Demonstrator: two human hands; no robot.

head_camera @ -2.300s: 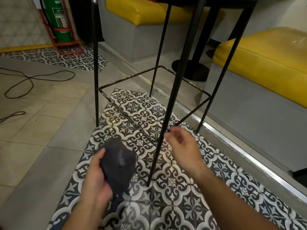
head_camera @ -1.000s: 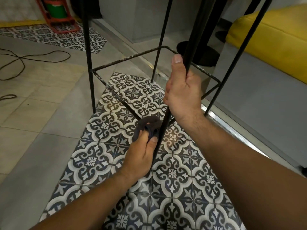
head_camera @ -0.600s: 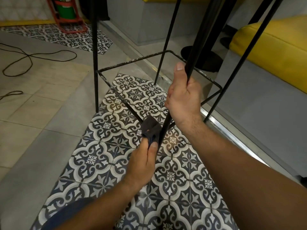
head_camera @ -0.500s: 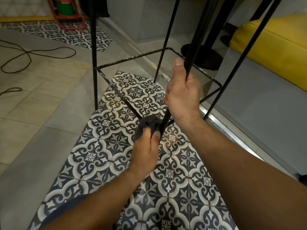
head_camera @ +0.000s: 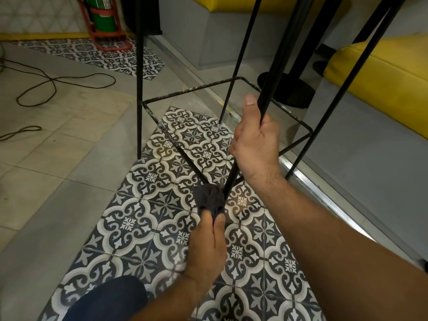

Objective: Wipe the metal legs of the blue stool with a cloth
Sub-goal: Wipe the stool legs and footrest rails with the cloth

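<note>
The stool's thin black metal legs stand on patterned floor tiles; its seat is out of view above. My right hand (head_camera: 253, 142) grips the near leg (head_camera: 276, 68) midway up, thumb pointing up along it. Below, my left hand (head_camera: 208, 242) pinches a dark cloth (head_camera: 209, 198) bunched against the lower part of that same leg, near its foot. A scuffed square footrest bar (head_camera: 199, 88) links the legs. The far left leg (head_camera: 139, 77) stands upright.
Yellow cushioned benches (head_camera: 379, 66) on grey bases stand at right and back. A round black table base (head_camera: 287, 89) sits behind the stool. A green extinguisher in a red stand (head_camera: 104, 22) is at back left. Black cables (head_camera: 53, 82) lie on the left floor. My knee (head_camera: 108, 300) shows below.
My right hand moved up and took hold of the near leg. My left hand brought the cloth against the leg and has slid it lower toward the foot.
</note>
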